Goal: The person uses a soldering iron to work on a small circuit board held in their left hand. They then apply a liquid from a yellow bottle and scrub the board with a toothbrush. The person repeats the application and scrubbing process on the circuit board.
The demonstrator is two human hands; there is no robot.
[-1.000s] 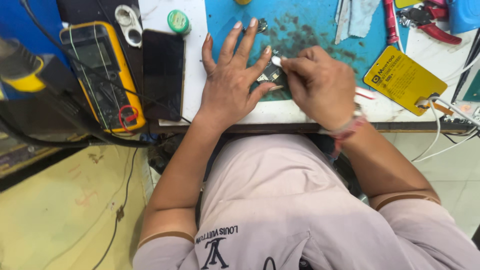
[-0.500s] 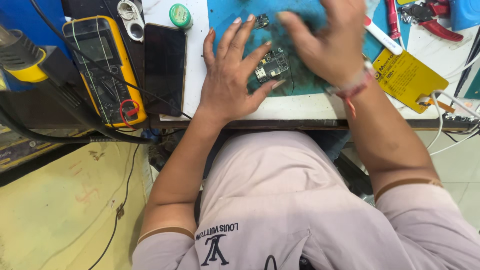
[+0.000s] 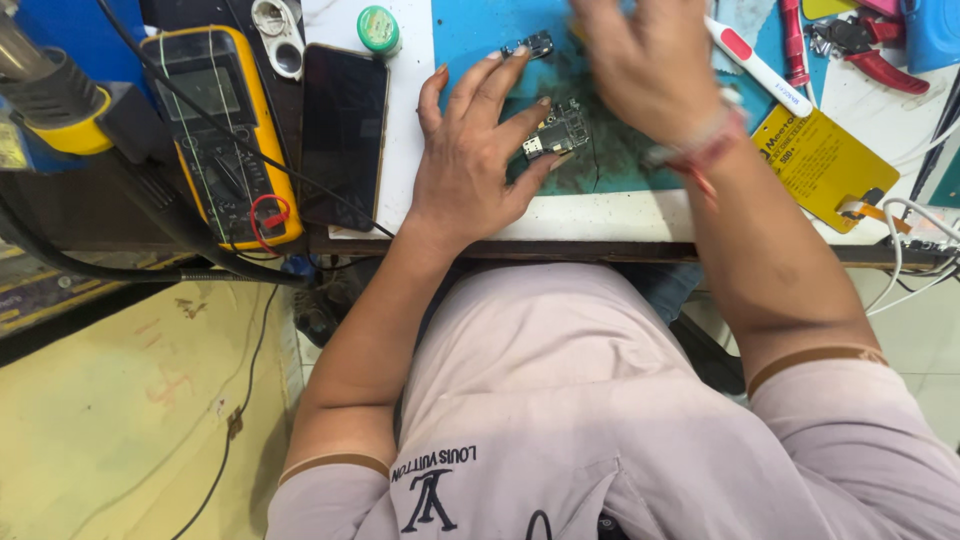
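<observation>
We look down on a cluttered white repair bench (image 3: 620, 215) with a stained blue-green rubber work mat (image 3: 470, 30) laid across its middle, above a yellow-painted floor.

On the mat lies a small green-and-silver phone circuit board (image 3: 556, 130). The left hand (image 3: 470, 165) rests flat beside it, fingers spread, thumb and forefinger pinning the board's left edge; it presses rather than grips. The right hand (image 3: 650, 65) is raised over the far side of the mat, blurred, fingers loosely curled; we cannot tell whether it holds anything. A second, smaller dark board fragment (image 3: 530, 45) sits near the mat's top edge.

To the left are a black-screened smartphone lying flat (image 3: 343, 135), a yellow handheld multimeter (image 3: 215, 130) with a red lead, and a small round green-lidded tin (image 3: 378, 27). To the right lie a white pen-shaped tool with a red button (image 3: 755, 65), red-handled cutters (image 3: 870, 55) and a yellow card packet (image 3: 815, 165).

Risks, in our judgement:
- The board is held at one edge only; a push from the right could pivot it or slide it off the mat.
- The right forearm passes close over the pen tool and the packet and could sweep them away.
- Bare fingers on the board invite contamination or static.
</observation>
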